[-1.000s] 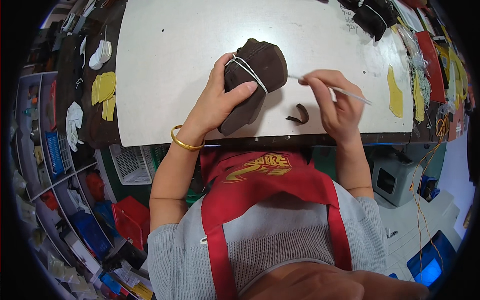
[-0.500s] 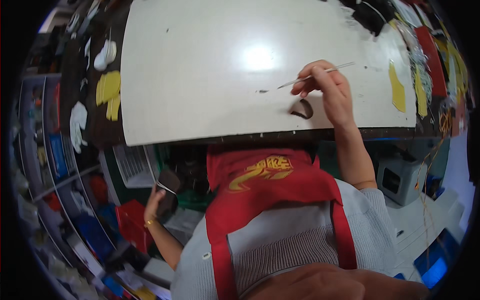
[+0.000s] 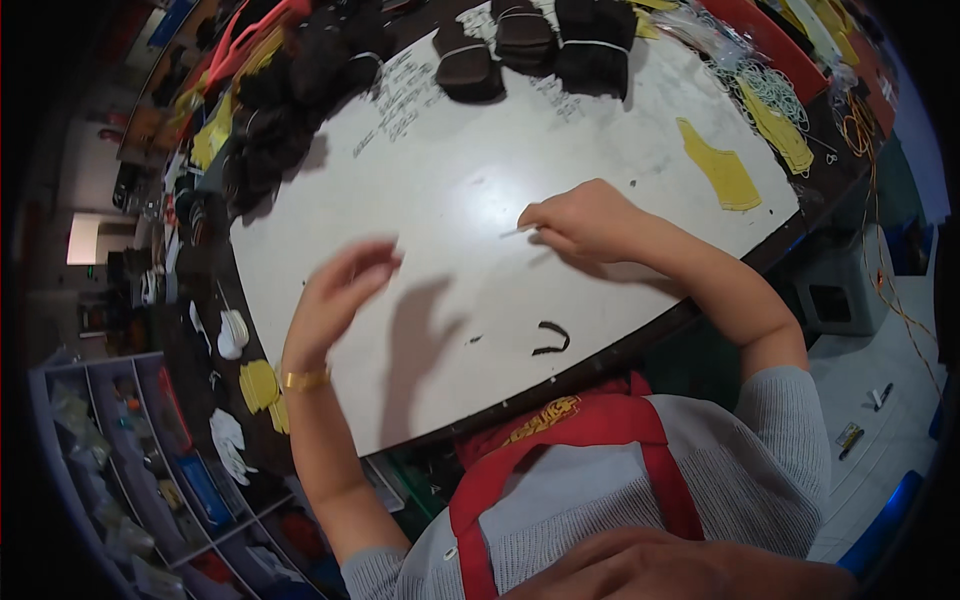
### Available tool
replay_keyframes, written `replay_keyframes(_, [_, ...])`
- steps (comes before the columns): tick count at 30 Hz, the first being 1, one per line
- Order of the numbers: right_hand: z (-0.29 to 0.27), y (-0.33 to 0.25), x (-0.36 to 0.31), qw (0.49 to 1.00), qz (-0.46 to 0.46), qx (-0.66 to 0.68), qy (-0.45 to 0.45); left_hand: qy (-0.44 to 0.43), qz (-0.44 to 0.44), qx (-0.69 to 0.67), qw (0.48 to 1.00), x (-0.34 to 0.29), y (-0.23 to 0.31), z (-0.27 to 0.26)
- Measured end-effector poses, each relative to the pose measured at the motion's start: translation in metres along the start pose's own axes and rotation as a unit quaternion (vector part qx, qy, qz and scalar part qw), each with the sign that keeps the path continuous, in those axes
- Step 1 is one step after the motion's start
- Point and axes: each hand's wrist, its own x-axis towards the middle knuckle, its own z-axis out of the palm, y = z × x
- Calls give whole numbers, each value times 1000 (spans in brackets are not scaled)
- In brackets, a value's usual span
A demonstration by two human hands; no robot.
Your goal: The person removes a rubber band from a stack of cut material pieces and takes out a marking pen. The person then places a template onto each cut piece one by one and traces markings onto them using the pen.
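My right hand (image 3: 585, 222) is closed on a thin pale pen-like stick (image 3: 511, 234), just above the white tabletop (image 3: 590, 290). Only the stick's end shows past my fingers. Over the left part of the table my left hand (image 3: 340, 290) is raised, its fingers loosely bent and blurred, with nothing visible in it. A curved dark strip (image 3: 557, 340) lies near the front edge, with a small dark scrap (image 3: 475, 340) to its left. Dark fabric bundles tied with pale bands, among them one bundle (image 3: 467, 65), stand along the far edge.
A dark heap of fabric (image 3: 265, 150) lies at the far left. On the right is a yellow pattern piece (image 3: 722, 170), with tangled pale cord (image 3: 772, 95) behind it. White gloves (image 3: 230, 445) and a compartment shelf (image 3: 140, 420) are at left, a grey bin (image 3: 840, 285) at right.
My left hand has come up from beside a dark banded bundle below the table to above the tabletop. My right hand has moved farther in over the table with the stick. The view has shifted.
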Motion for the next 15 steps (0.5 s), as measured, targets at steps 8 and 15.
replay_keyframes(8, [29,22,5,990,-25,92,100,177,179,70,965,284,48,58])
replay_keyframes(15, [24,27,4,990,2,127,68,193,194,256,927,366,129,175])
